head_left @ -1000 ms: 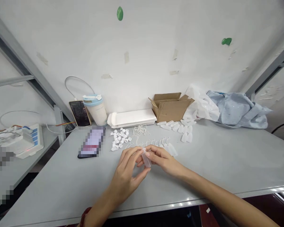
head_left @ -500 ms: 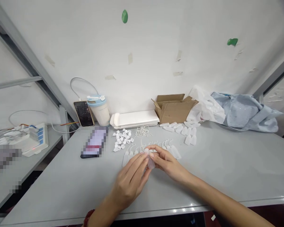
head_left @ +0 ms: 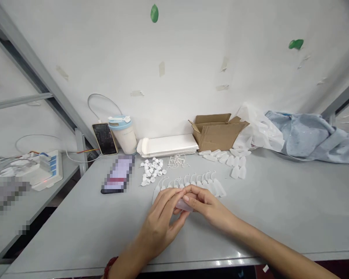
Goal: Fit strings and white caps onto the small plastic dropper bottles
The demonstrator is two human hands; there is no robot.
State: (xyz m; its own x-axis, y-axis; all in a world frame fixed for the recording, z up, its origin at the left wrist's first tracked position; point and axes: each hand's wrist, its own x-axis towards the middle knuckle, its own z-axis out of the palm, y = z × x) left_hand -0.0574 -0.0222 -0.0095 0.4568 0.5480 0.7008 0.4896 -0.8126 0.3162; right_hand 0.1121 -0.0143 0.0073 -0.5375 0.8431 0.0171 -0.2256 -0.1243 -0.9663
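Between my two hands is a small frosted plastic piece, shaped like a flat little bottle [head_left: 185, 205]. My left hand [head_left: 163, 217] has its fingertips closed over the piece's upper left end. On its right side, my right hand [head_left: 205, 203] pinches it with thumb and curled fingers. My fingers hide the piece's top end. Just behind my hands lies a row of similar frosted pieces [head_left: 218, 188], with thin white cords curling from their tops. Farther back are a cluster of small white caps [head_left: 152, 170] and a pile of short white cords [head_left: 178, 161].
Loose frosted pieces [head_left: 235, 161] lie before an open cardboard box [head_left: 216, 135]. A stack of white flat boxes [head_left: 171, 145], a cup [head_left: 125, 135] and two phones stand or lie at back left. A plastic bag [head_left: 258, 131] and blue cloth [head_left: 311, 135] are at right.
The frosted piece has tipped from nearly upright to slanting sideways, and its top is now covered by my fingers. Both hands stay together; the view has shifted slightly.
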